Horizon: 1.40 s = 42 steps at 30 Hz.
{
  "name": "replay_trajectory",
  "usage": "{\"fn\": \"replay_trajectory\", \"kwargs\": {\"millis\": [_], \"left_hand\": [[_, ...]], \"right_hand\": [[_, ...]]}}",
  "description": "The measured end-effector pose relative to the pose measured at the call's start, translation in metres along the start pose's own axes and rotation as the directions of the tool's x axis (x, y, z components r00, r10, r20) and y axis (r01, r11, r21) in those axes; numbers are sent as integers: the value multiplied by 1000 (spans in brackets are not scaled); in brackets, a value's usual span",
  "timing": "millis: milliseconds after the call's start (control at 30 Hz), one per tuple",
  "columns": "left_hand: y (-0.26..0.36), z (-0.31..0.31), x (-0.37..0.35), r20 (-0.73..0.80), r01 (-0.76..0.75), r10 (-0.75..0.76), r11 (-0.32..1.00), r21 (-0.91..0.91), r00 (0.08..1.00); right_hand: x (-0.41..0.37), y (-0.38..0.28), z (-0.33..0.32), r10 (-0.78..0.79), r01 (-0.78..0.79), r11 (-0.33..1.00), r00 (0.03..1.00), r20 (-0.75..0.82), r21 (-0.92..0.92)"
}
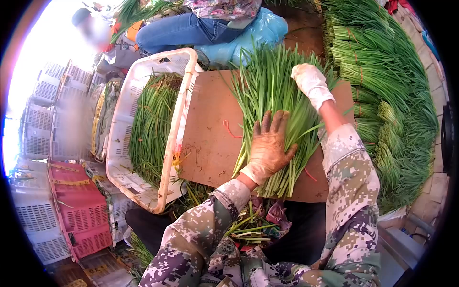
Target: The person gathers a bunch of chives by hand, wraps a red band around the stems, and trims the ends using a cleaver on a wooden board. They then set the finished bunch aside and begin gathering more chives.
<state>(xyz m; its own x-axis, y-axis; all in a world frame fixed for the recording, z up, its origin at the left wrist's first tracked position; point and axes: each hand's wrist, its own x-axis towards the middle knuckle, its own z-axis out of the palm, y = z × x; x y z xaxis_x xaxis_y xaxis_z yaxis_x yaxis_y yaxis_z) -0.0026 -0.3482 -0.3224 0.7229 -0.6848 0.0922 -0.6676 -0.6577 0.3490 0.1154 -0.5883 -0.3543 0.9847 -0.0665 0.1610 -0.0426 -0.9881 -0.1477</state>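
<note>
A loose sheaf of green chive stalks (267,95) lies on a brown board (210,134) across my lap. My left hand (270,146), in a dirty tan glove, presses flat on the lower part of the sheaf with fingers spread. My right hand (311,83), in a white glove, rests on the upper right side of the stalks, fingers curled around some of them. Both sleeves are camouflage patterned. A red rubber band (230,129) lies on the board left of the sheaf.
A white plastic crate (143,95) holding more chives stands left of the board. Tied bundles (382,81) are stacked at right. A seated person in jeans (191,28) is behind the board. Red (79,210) and white crates stand at left.
</note>
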Motion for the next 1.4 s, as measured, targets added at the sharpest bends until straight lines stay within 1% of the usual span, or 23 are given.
{"fn": "replay_trajectory", "kwargs": {"millis": [33,67,100,133,167,233,267,300,367,400,433,500,533,567,633,667,700,900,1000,1033,1233,1300,1400], "left_hand": [[0,0,0,1,-4,4,1000,4,1000],[1,0,-1,-7,-4,4,1000,6,1000],[0,0,0,-16,-7,7,1000,8,1000],[0,-2,1,-17,-11,12,1000,6,1000],[0,-3,1,-3,-5,5,1000,-1,1000],[2,-2,1,-6,-3,3,1000,6,1000],[2,-3,1,-6,-2,2,1000,4,1000],[2,-3,1,-3,0,0,1000,6,1000],[3,-4,1,-5,-4,4,1000,4,1000],[3,-4,1,-8,-3,3,1000,14,1000],[4,-4,1,-12,-2,3,1000,25,1000],[4,-4,1,-8,-1,1,1000,14,1000],[5,-5,2,-1,2,-2,1000,1,1000],[5,-5,1,-1,4,-4,1000,3,1000],[5,-4,2,3,10,-10,1000,10,1000],[6,-4,2,2,7,-7,1000,9,1000],[6,-4,2,1,7,-7,1000,14,1000],[5,-2,2,3,6,-6,1000,23,1000],[4,-2,3,-13,-5,6,1000,25,1000],[4,-3,2,-19,-3,4,1000,14,1000],[3,-3,2,-21,-8,9,1000,23,1000],[4,-4,2,-19,-5,5,1000,-4,1000],[5,-3,2,-14,-3,3,1000,8,1000]], "right_hand": [[-1,3,2,3,-3,1000,1000,-4,2],[-4,9,2,245,-197,932,961,-128,305],[-6,11,-6,494,-312,742,853,-170,594],[-3,14,-22,620,-368,608,774,-130,703],[-8,19,-38,745,-325,225,665,53,919],[-17,34,-58,661,-160,193,750,-8,968],[-19,42,-65,556,-199,203,829,54,959],[-24,42,-66,559,-201,207,827,53,957],[-38,38,-66,273,-223,416,955,112,882],[-43,29,-69,230,-316,574,948,222,755],[-45,23,-63,235,-373,548,927,291,748],[-45,15,-47,150,-220,693,976,161,687],[-42,11,-40,219,-295,690,955,198,661],[-43,11,-37,175,-222,808,975,137,546],[-45,-3,-41,283,-344,875,934,216,340],[-49,-1,-31,226,-279,909,954,197,308],[-53,-10,-38,305,-361,897,924,233,257],[-47,-8,-9,219,-229,969,970,110,90],[-33,13,2,458,-427,885,869,-187,185],[-30,18,-4,492,-459,866,850,-186,198],[-32,10,-31,223,-195,893,975,-22,406],[-31,2,-29,202,-212,909,977,67,359],[-33,-6,-18,51,-36,988,994,-94,153]]}}
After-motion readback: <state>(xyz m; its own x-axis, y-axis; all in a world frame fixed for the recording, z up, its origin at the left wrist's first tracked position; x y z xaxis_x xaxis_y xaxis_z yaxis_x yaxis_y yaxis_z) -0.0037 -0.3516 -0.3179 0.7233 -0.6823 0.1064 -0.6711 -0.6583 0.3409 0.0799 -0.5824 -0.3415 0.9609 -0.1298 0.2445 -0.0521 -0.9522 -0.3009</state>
